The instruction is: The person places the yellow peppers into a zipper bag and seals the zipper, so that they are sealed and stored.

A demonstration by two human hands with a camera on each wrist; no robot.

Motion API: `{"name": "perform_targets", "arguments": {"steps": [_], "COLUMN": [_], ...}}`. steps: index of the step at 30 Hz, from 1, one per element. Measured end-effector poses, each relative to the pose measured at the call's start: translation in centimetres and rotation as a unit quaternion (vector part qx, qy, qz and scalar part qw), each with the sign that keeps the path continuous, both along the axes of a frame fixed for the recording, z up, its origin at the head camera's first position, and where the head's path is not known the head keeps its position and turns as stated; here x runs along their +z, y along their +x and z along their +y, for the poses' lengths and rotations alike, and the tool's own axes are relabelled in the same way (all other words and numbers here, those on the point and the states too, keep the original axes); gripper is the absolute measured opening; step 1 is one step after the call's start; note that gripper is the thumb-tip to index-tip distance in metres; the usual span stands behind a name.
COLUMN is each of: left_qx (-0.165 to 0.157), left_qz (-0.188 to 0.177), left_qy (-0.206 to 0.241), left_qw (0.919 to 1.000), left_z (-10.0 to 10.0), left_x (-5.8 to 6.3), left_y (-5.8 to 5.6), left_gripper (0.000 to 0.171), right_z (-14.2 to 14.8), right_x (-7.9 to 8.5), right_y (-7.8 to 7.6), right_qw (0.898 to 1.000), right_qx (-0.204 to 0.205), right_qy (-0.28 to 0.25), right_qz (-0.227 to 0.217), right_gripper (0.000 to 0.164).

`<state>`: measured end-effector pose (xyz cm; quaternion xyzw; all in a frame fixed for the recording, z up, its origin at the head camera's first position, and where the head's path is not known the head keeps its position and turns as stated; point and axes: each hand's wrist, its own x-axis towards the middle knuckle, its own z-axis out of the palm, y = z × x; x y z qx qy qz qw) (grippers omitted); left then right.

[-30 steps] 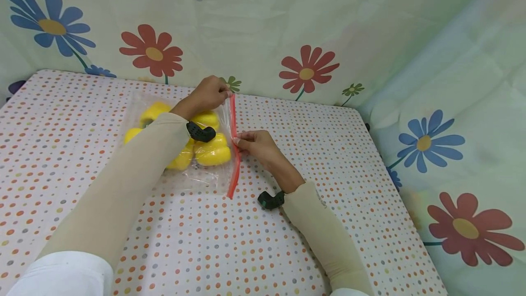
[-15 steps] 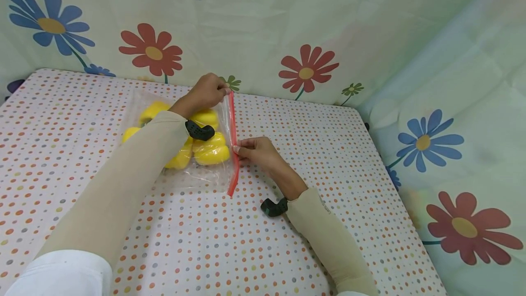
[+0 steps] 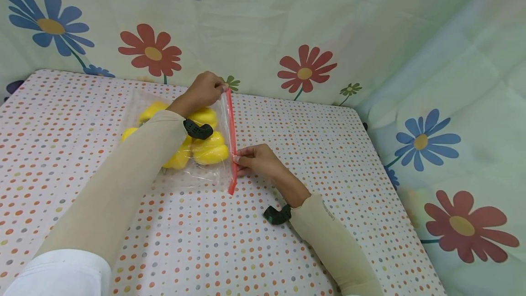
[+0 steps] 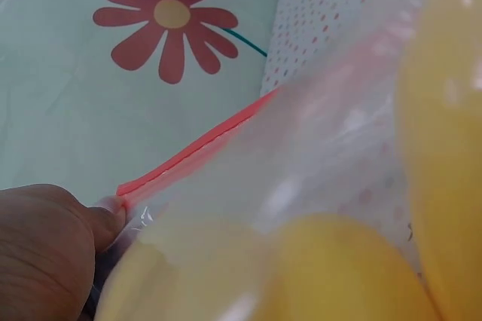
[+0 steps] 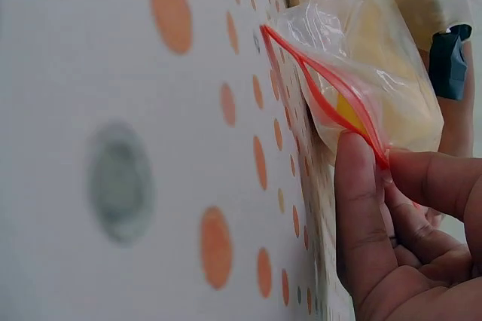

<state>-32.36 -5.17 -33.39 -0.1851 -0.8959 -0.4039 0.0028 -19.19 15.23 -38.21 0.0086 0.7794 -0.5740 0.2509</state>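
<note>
A clear zip bag (image 3: 197, 179) lies on the table with its red zip strip (image 3: 231, 122) toward the right. Inside it are several yellow lobed things (image 3: 209, 150) that look like bell peppers, partly hidden by the left forearm. My left hand (image 3: 203, 90) pinches the far end of the strip. Lower down the same strip, my right hand (image 3: 260, 161) pinches it between thumb and fingers. In the right wrist view, the red strip (image 5: 320, 95) is parted into two edges between those fingers and the near end. The left wrist view shows the strip (image 4: 196, 148) stretched from the left thumb.
A white table cover (image 3: 197, 245) with coloured dots lies under everything. Behind the table and to its right hangs a pale cloth (image 3: 255, 26) printed with flowers. A dark round object (image 3: 15, 87) shows at the table's far left corner.
My right hand has slid down along the red strip, toward the near end of the bag. The left hand keeps its pinch at the far end and has shifted slightly up and left.
</note>
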Motion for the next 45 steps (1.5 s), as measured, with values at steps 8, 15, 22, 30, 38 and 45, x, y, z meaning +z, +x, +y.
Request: {"name": "perform_targets", "arguments": {"steps": [8, 15, 22, 30, 38, 45], "left_qx": [0.007, 0.013, 0.013, 0.014, 0.007, -0.009], "left_qz": [-0.004, -0.01, -0.007, 0.005, -0.015, -0.031], "left_qy": [0.001, -0.002, 0.005, 0.014, 0.0, -0.016], "left_qw": [1.0, 0.9999, 0.9999, 0.9998, 0.9999, 0.9994], "left_z": [-0.2, -0.1, -0.1, -0.4, -0.3, -0.2], "left_x": [0.0, 0.2, 0.3, 0.2, 0.0, 0.0], "left_y": [0.0, 0.1, 0.4, 0.3, 0.0, 0.0], "left_gripper": [0.039, 0.036, 0.039, 0.038, 0.039, 0.035], "right_z": [0.5, 1.0, 1.6, 2.0, 2.2, 2.6], "right_x": [0.0, 0.1, -0.4, -0.2, 0.0, -0.2], "right_y": [0.9, 1.6, 2.3, 3.0, 3.3, 3.0], "right_qw": [1.0, 0.999, 0.998, 0.996, 0.989, 0.987], "right_qx": [0.016, 0.035, 0.053, 0.082, 0.141, 0.147], "right_qy": [-0.001, 0.007, 0.006, -0.007, -0.018, -0.027], "right_qz": [-0.014, -0.027, -0.029, -0.036, -0.047, -0.064], "right_gripper": [0.023, 0.023, 0.023, 0.018, 0.011, 0.013]}}
